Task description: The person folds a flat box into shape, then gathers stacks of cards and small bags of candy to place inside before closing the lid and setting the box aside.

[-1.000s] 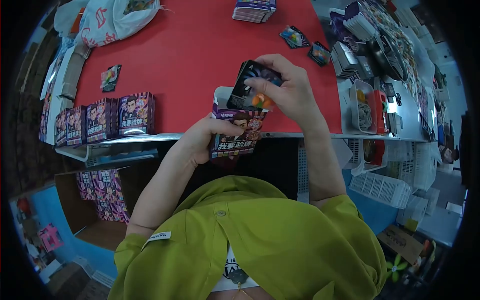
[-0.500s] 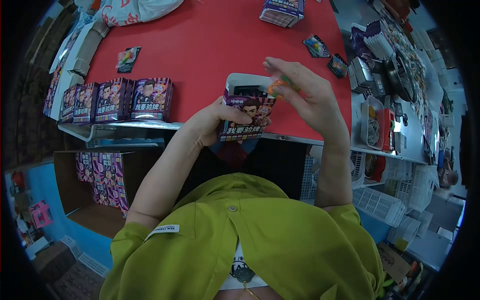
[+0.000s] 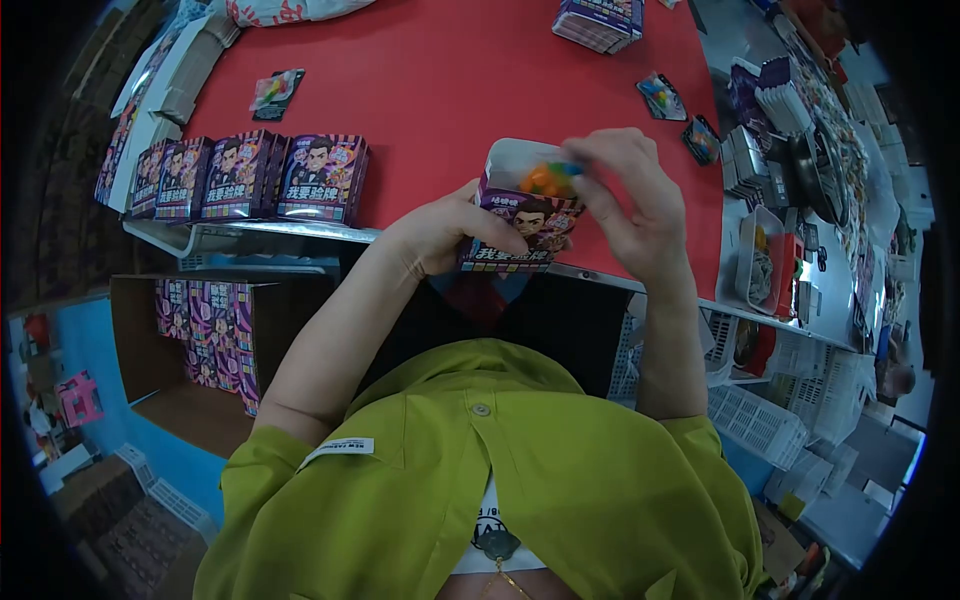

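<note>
My left hand (image 3: 455, 235) is wrapped round a purple printed box (image 3: 540, 225), its thumb across the front. The box stands tilted with its white top flap up and its mouth uncovered. At that mouth is a small packet of orange, green and blue pieces (image 3: 548, 180). My right hand (image 3: 635, 195) pinches the packet's right end between thumb and fingers, slightly blurred. Part of the packet sits inside the box mouth. Similar small packets lie on the red table, one at the left (image 3: 275, 93) and two at the right (image 3: 662, 97).
Several filled-looking purple boxes (image 3: 322, 180) stand in a row along the table's left front edge. A stack of flat purple cartons (image 3: 598, 25) is at the back. Below left, an opened cardboard carton (image 3: 190, 415) holds more boxes. A white bin (image 3: 762, 260) stands at the right.
My right hand has brought the colourful packet left and down into the box mouth. The whole view has shifted slightly. My left hand keeps its hold on the box.
</note>
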Motion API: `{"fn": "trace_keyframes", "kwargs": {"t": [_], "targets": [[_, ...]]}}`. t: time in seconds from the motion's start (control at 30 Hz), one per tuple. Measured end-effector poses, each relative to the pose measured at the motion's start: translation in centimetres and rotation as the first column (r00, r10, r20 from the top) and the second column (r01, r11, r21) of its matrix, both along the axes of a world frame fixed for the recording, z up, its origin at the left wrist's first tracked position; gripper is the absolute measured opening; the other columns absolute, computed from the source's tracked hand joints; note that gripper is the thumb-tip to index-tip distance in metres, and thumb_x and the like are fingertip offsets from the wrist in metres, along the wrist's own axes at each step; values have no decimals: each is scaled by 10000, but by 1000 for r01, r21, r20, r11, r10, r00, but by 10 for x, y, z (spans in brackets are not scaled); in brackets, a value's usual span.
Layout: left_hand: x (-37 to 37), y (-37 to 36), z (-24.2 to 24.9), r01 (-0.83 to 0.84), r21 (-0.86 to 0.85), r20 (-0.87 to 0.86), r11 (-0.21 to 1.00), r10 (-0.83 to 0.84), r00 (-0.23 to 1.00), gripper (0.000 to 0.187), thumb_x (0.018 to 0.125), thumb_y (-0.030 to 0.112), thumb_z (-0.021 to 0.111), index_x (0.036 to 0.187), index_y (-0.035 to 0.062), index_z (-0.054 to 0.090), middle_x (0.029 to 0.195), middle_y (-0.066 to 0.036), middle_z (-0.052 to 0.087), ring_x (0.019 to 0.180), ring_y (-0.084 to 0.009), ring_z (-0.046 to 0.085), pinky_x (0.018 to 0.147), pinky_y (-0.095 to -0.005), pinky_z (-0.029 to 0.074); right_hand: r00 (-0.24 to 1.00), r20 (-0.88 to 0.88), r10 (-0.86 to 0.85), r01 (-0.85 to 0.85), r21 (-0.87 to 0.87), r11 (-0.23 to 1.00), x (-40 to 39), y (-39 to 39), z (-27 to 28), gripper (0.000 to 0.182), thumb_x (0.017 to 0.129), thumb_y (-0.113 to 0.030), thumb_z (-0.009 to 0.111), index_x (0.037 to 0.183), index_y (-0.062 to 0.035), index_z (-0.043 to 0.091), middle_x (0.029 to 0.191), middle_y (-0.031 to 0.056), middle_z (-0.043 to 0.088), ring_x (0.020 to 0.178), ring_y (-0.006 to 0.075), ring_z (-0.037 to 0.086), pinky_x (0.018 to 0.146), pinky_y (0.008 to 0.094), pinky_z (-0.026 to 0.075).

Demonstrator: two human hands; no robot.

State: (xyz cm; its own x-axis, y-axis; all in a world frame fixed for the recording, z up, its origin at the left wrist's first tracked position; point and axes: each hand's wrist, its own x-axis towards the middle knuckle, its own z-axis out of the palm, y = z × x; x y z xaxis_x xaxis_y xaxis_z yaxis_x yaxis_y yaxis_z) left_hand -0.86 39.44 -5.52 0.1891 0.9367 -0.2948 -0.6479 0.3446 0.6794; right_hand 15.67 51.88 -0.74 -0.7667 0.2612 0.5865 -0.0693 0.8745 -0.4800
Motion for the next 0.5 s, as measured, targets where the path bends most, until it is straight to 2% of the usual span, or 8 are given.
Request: {"fn": "trace_keyframes", "kwargs": {"t": [0.03,0.1,0.23,0.3,0.4,0.43,0.5], "targets": [[1,2,-2,6,2,3,1000,-6,1000,577,600,7,705,1148,-1,523,1021,-133,632,946,-239,622,866,-369,510,1000,3,-6,6,2,1000,0,-1,-1,274,776,-4,633,1049,-4,608,958,82,637,860,235,589,787,315,450],[3,6,-5,22,129,-122,991,-6,992,591,596,12,710,1156,18,523,1024,-107,628,970,-220,606,875,-354,495,998,48,49,-58,208,976,-4,-6,-6,230,766,-36,641,995,-16,628,927,70,632,830,220,591,781,326,431],[-4,15,-24,13,201,-144,979,17,989,576,596,16,711,1142,32,529,983,-78,630,936,-180,608,837,-328,503,996,85,-31,4,303,953,-9,-26,-6,222,754,-60,645,974,-34,641,900,57,629,820,211,584,806,342,401],[-9,19,-35,106,247,-325,963,-21,946,551,595,3,702,1119,32,533,939,-49,625,883,-135,606,806,-299,501,996,53,-71,45,392,919,-13,-33,-20,278,738,-59,637,1015,-49,637,949,60,623,815,205,581,835,362,381],[-11,16,-37,49,225,-298,973,20,954,519,586,2,706,1080,31,549,915,-35,625,832,-111,601,781,-269,495,991,42,-124,88,487,869,-13,-39,-35,321,727,-59,631,1048,-51,625,1009,80,608,805,202,587,835,365,389],[-12,15,-36,44,222,-295,974,24,955,519,586,2,706,1080,31,549,915,-35,625,832,-111,601,781,-269,495,992,44,-119,83,485,870,-11,-40,-34,321,727,-59,631,1048,-51,625,1009,80,608,805,202,587,835,365,389],[-16,11,-35,74,281,-353,957,31,935,488,605,11,707,1072,23,565,933,-42,636,824,-117,605,781,-260,491,986,-80,-149,169,440,882,-6,-42,-31,345,722,-43,620,1067,-34,609,1054,97,590,825,203,589,850,366,396]]}}
